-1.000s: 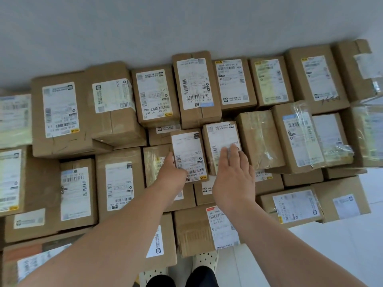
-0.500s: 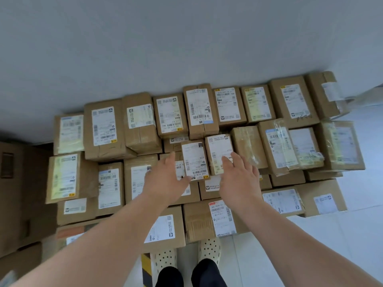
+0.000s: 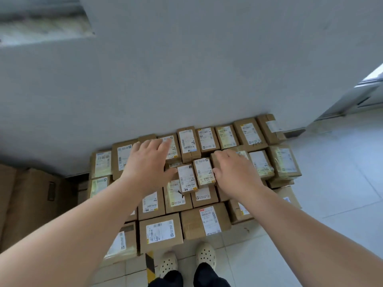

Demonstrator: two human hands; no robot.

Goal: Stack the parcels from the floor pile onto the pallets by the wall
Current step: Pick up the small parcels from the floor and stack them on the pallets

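Observation:
Several brown cardboard parcels with white labels lie packed in rows against the grey wall. Two small parcels sit on top in the middle: one on the left and one on the right. My left hand hovers above the stack just left of them, fingers spread, holding nothing. My right hand hovers just right of them, its thumb near the right small parcel's edge, fingers loosely apart and empty. The pallets under the stack are hidden.
Large brown cartons stand at the left. The grey wall rises right behind the stack. White tiled floor spreads to the right, with a doorway at far right. My feet in pale clogs stand at the stack's front edge.
The view has risen and pulled back from the stack. Both hands have lifted off the two small parcels and spread apart, the left further left and up.

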